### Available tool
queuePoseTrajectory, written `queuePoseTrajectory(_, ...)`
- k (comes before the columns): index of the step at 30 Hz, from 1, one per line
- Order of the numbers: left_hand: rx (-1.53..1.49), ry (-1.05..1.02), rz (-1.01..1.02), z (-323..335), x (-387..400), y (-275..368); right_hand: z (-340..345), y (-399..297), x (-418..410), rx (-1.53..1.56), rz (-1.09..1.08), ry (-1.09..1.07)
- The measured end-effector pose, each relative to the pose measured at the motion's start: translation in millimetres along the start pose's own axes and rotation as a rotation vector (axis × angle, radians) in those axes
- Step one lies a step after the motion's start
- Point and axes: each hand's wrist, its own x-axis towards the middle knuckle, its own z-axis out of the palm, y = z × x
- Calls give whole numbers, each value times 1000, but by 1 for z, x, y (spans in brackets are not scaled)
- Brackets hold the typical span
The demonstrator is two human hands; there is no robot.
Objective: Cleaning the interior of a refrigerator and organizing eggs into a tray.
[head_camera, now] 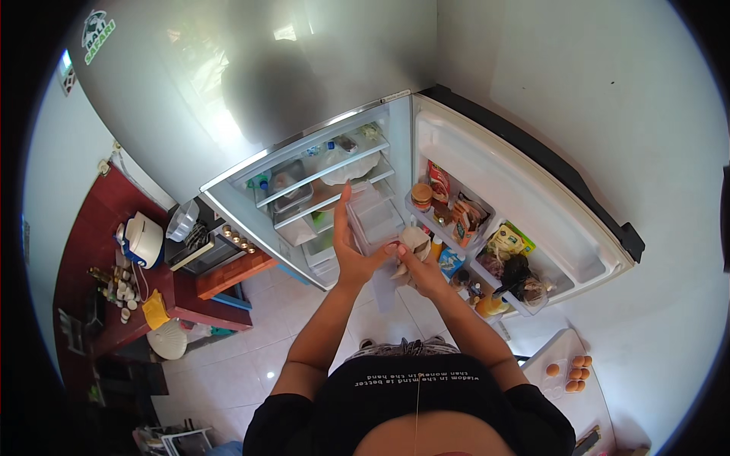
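My left hand (360,256) is at the near side of a clear plastic container (373,219), its thumb against the rim and its fingers spread along the side. My right hand (421,268) grips a crumpled beige cloth (415,245) by the container's corner, and the two thumbs nearly meet. Both hands are in front of the open refrigerator (308,142). Its shelves hold a clear lidded box (293,199), a white plastic bag (353,170) and bottles with blue caps.
At right, the open refrigerator door (513,165) carries jars, packets and bottles in its racks. Brown eggs (579,373) lie on a white surface at lower right. A dark red counter (194,308) at left bears a rice cooker (142,239) beside an oven (208,253). Pale tiles cover the floor.
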Motion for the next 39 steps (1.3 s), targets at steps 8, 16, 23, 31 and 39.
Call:
queuePoseTrajectory(8,-206,235,-187,-22,39,4,-19,24,-7,-266,-3,-127)
queuePoseTrajectory(16,-355,354,-302,-28,43,-7,-16,-16,9,120,24,-129)
queuePoseTrajectory(23,-276,176,-250,10,30,0,45,-73,47,203,-139,-108)
queuePoseTrajectory(31,-75,157,-27,14,13,-4,17,-41,37,171,4,-220)
queuePoseTrajectory(39,-126,122,-195,19,6,-9,-1,-13,20,279,243,-109)
